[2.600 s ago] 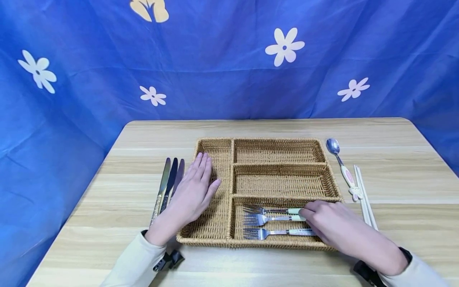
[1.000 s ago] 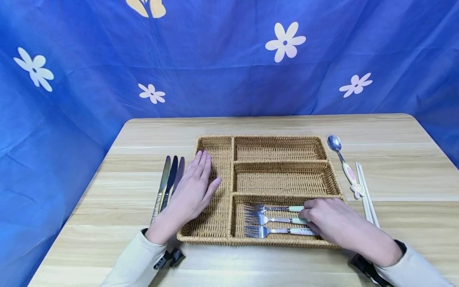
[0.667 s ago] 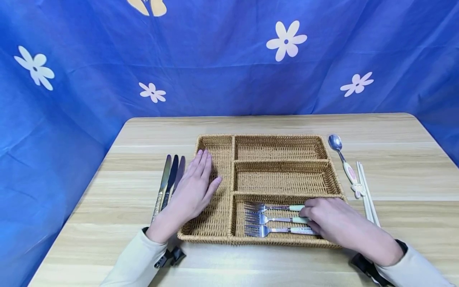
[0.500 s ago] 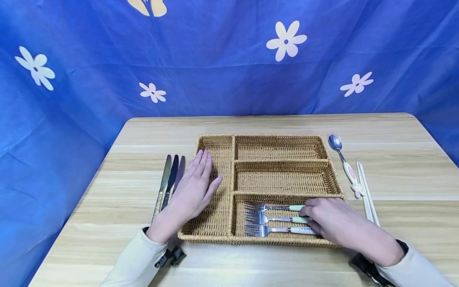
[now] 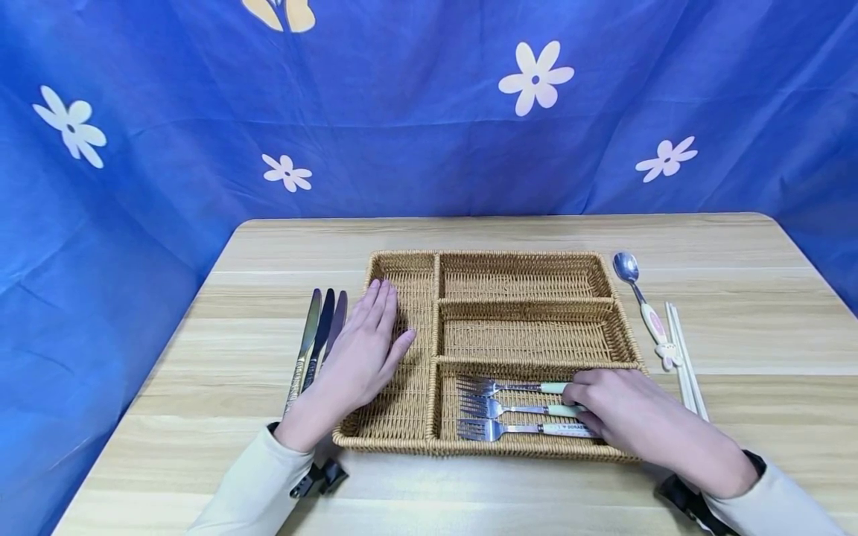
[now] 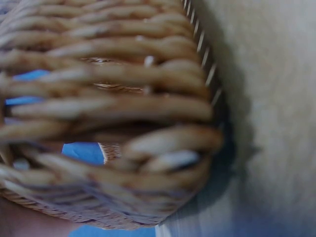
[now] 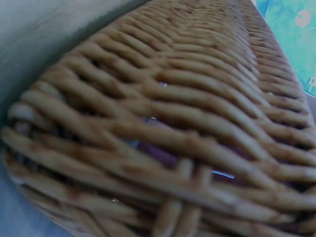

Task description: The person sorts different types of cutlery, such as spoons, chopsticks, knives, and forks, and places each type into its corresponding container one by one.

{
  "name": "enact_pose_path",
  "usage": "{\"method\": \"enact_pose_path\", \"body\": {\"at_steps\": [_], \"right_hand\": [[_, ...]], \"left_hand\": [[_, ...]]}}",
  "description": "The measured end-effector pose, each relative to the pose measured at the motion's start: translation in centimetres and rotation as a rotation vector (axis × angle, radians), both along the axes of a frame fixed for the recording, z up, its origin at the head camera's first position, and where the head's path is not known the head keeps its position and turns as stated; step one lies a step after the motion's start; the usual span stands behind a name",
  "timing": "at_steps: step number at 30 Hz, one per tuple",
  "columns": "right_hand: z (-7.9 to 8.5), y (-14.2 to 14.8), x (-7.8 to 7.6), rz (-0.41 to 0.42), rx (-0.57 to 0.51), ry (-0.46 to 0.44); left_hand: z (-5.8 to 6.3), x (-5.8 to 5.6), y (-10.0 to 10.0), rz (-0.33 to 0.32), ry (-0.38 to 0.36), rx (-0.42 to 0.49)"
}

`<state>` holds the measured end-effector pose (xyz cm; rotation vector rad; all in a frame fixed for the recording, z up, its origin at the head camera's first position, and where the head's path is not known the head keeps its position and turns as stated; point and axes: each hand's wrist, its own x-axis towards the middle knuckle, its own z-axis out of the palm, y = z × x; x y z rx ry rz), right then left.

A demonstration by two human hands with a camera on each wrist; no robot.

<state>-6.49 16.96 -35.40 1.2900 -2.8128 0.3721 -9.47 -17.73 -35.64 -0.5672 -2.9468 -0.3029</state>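
Forks lie in a row in the lower right compartment of the wicker tray, which sits at the centre of the frame on the pale bench; all three have their tines to the left. At lower right, the right hand has its grip curled, pinching the handle end of the middle fork. Left of centre, the left hand lies across the tray's left rim, its grip uncurled, fingers straight and thumb spread; whether they touch the woven floor, I cannot tell. Three knives lie left of the tray, partly hidden by that hand. At right, a spoon rests just beside white chopsticks. Flowered blue cloth fills the upper frame.
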Motion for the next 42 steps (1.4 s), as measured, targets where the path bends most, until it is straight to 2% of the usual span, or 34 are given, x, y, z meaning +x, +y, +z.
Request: {"method": "enact_pose_path", "body": {"at_steps": [8, 11, 22, 30, 36, 42], "right_hand": [[0.1, 0.3, -0.2, 0.028, -0.023, 0.027], [0.4, 0.6, -0.4, 0.035, -0.042, 0.071], [2.0, 1.9, -0.9, -0.026, -0.176, 0.227], [2.8, 3.9, -2.0, -0.168, -0.219, 0.255], [2.7, 5.1, -2.7, -0.272, -0.200, 0.212], [2.5, 5.4, -3.0, -0.323, -0.192, 0.177]], "left_hand": [[0.0, 0.0, 0.0, 0.001, -0.003, -0.006], [0.0, 0.0, 0.1, 0.001, 0.000, -0.005], [0.2, 0.2, 0.0, -0.004, 0.009, 0.000], [0.1, 0.1, 0.1, -0.007, -0.001, -0.007], [0.0, 0.1, 0.0, -0.016, 0.013, -0.007], [0.0, 0.1, 0.0, -0.016, 0.016, -0.005]]}}
